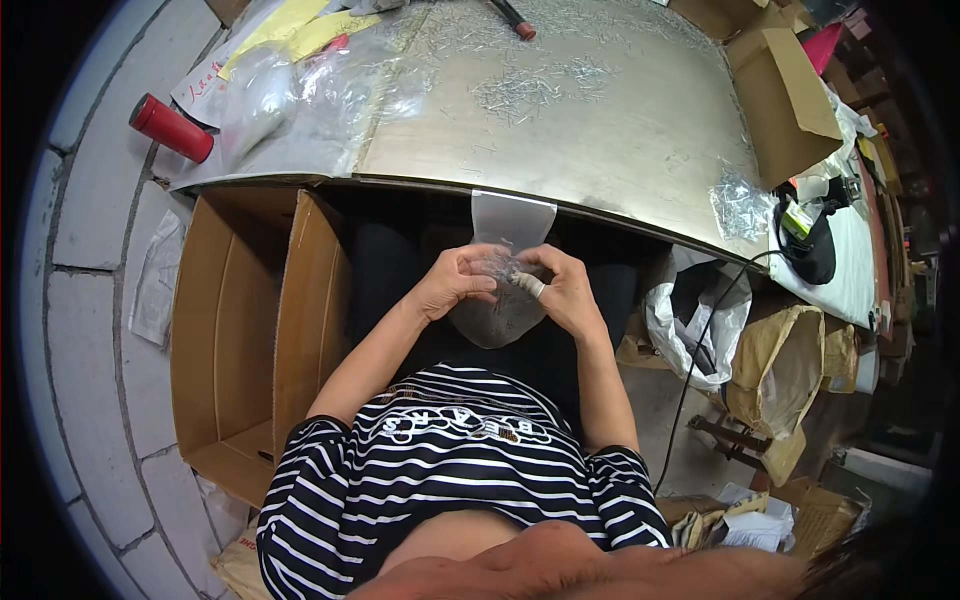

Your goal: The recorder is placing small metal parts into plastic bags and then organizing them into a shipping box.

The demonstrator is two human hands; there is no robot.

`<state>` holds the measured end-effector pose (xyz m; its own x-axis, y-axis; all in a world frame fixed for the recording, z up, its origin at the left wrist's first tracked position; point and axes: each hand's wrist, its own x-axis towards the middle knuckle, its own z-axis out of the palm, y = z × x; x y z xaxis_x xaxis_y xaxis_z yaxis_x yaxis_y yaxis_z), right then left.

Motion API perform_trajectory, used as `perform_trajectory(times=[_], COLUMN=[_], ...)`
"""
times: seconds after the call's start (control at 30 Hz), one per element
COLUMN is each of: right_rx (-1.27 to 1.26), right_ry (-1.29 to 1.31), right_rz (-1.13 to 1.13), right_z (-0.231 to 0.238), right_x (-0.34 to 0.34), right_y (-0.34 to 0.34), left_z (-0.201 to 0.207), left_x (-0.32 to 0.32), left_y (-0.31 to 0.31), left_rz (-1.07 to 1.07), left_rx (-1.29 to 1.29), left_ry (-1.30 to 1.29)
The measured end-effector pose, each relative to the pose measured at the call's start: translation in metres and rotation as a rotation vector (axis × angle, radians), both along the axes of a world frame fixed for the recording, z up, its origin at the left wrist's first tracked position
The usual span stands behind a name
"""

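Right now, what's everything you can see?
Table: one, silvery, ahead
Metal pieces: uncountable, silvery, on table
Bottle: one, red, table's left
Sheets: several, yellow, top left
Tool: one, dark, top
Cardboard box: one, brown, table's right
Lower cardboard: count unclear, brown, left
Plastic: count unclear, clear, hands and top left
Bag: one, white, right
Sack: one, tan, right
Cable: one, black, right
Shirt: one, black-and-white, bottom
Left hand, right hand: two, one finger pale-wrapped, centre

The black shirt (480, 400) has white stripes, roughly elbow-length sleeves (305, 470) and white lettered print (455, 424) across its front. Below the shirt show dark trousers (606, 300); the right hand (566, 292) wears pale finger wrapping (528, 284).
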<state>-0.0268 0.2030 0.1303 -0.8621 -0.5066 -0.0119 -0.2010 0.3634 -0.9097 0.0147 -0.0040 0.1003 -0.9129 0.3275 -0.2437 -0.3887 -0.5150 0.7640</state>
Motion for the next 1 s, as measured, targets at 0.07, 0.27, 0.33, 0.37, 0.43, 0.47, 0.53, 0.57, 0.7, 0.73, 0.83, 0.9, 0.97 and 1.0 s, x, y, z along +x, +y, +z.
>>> perform_trajectory(times=[0.07, 0.27, 0.33, 0.37, 0.43, 0.47, 0.53, 0.57, 0.7, 0.73, 0.83, 0.9, 0.97, 1.0], right_rx=[-0.027, -0.136, -0.076, -0.020, -0.070, -0.035, -0.001, 0.055, -0.013, -0.102, -0.177, -0.062, -0.005, -0.062], right_ry=[0.054, -0.059, -0.025, 0.006, -0.051, -0.082, -0.118, -0.030, 0.119, 0.098, 0.040, 0.044, 0.051, -0.102], right_rz=[0.024, -0.002, -0.029, -0.053, -0.122, -0.125, -0.118, -0.127, -0.239, -0.262, -0.206, -0.154, 0.005, -0.033], right_z=[0.007, 0.016, 0.016, 0.015, 0.013, 0.012, 0.013, 0.014, 0.015, 0.015, 0.013, 0.017, 0.018, 0.017], right_x=[-0.003, -0.017, -0.018, -0.018, -0.020, -0.022, -0.022, -0.021, -0.022, -0.022, -0.021, -0.018, -0.018, -0.019], right_y=[0.000, -0.001, -0.014, -0.020, -0.026, -0.027, -0.029, -0.029, -0.027, -0.028, -0.037, -0.040, -0.039, -0.037], left_z=[-0.019, -0.017, -0.024, -0.026, -0.018, -0.015, -0.022, -0.025, -0.028, -0.027, -0.026, -0.026, -0.026, -0.026], left_x=[0.000, -0.003, -0.003, -0.002, -0.001, -0.001, -0.001, -0.001, -0.003, -0.004, -0.005, -0.006, -0.009, -0.009], left_y=[-0.002, 0.005, 0.004, 0.004, 0.006, 0.007, 0.002, -0.001, -0.001, -0.002, 0.000, -0.001, -0.003, -0.002], left_rz=[0.019, 0.071, 0.066, 0.064, 0.073, 0.084, 0.054, 0.020, 0.059, 0.064, 0.094, 0.116, 0.138, 0.135], left_rx=[-0.044, -0.206, -0.216, -0.230, -0.238, -0.250, -0.262, -0.276, -0.271, -0.242, -0.179, -0.146, -0.060, -0.057], left_ry=[0.029, 0.085, 0.119, 0.150, 0.130, 0.107, 0.108, 0.109, 0.076, 0.080, 0.107, 0.133, 0.127, 0.127])
